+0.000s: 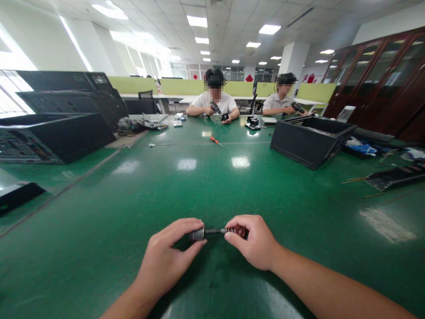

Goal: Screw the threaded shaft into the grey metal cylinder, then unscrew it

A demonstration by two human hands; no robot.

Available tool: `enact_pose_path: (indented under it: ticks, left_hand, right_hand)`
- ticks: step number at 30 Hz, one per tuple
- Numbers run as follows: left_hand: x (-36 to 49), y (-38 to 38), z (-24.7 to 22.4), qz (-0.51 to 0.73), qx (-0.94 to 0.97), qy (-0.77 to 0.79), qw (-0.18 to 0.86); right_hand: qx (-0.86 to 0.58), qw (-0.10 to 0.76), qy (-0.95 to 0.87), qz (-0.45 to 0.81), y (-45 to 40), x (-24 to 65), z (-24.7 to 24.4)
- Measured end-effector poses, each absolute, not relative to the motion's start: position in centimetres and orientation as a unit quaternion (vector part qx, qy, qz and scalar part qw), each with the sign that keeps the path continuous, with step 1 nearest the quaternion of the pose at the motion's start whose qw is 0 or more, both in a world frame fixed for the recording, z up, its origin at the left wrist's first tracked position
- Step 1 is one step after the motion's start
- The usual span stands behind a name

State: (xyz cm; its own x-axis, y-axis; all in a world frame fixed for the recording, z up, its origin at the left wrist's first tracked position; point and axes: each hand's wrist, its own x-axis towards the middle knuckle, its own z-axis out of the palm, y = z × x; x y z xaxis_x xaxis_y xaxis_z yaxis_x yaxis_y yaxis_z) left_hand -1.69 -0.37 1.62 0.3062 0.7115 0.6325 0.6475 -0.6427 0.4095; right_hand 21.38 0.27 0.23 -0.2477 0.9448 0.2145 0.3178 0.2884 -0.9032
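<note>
Left hand (166, 254) pinches metal cylinder (198, 234), thumb and fingers spread to its width; right hand (260, 243) nearly closed on ribbed end (229, 230) of slim shaft (214, 231), centred over green tabletop (199, 190); keep both ends aligned, avoid sideways bending

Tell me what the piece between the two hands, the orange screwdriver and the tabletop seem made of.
The held piece looks like dark metal, probably steel: dull sheen, paler rim on its wide end. The screwdriver seems to have a bright orange plastic handle and a slim, likely metal shaft. The tabletop is smooth and glossy green, mirroring ceiling lights; paint, laminate or mat, I can't tell.
</note>
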Motion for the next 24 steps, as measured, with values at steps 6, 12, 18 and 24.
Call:
enact_pose_path:
  ticks: [6, 12, 18, 24]
  left_hand:
    - [-1.63, -0.32, 1.75, 0.414, 0.805, 0.423, 0.036]
    - [-1.61, -0.4, 1.91, 0.413, 0.808, 0.417, 0.043]
    - [-1.6, -0.44, 2.0, 0.413, 0.81, 0.413, 0.051]
    - [-1.81, -0.37, 1.7, 0.412, 0.808, 0.418, 0.055]
  right_hand:
    - [-0.456, 0.41, -0.688, 0.388, 0.43, 21.48, 0.18]
    - [-0.459, 0.408, -0.687, 0.39, 0.5, 21.65, 0.09]
    - [-0.458, 0.414, -0.683, 0.389, 0.59, 21.77, -0.11]
    - [-0.459, 0.412, -0.684, 0.389, 0.71, 21.89, -0.17]
